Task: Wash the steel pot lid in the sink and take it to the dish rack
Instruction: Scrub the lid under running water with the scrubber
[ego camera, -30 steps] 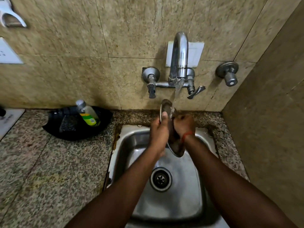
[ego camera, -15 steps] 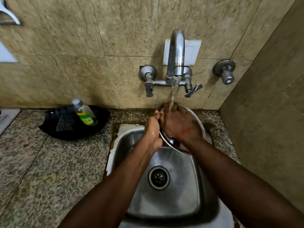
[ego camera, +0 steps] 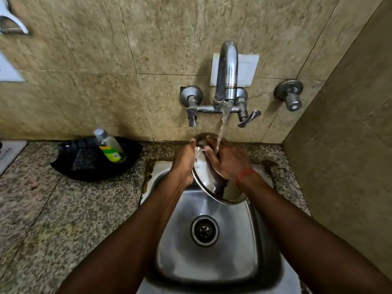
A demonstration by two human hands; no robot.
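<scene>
- Round shiny steel pot lid point(ego camera: 209, 183) held tilted over the rectangular stainless steel sink point(ego camera: 214, 251), at its 12 o'clock end
- Left hand point(ego camera: 184, 164) grips the lid's 9 o'clock rim, fingers curled closed, thumb up
- Right hand point(ego camera: 228, 159) lies flat on the lid's face, fingers spread, gripping nothing
- Water stream point(ego camera: 222, 128) from the chrome wall tap point(ego camera: 227, 77) lands on the right hand's fingers
- Black plastic tray point(ego camera: 70, 166) with green-labelled soap bottle point(ego camera: 111, 148) at 9 o'clock on the speckled granite counter point(ego camera: 53, 219)
</scene>
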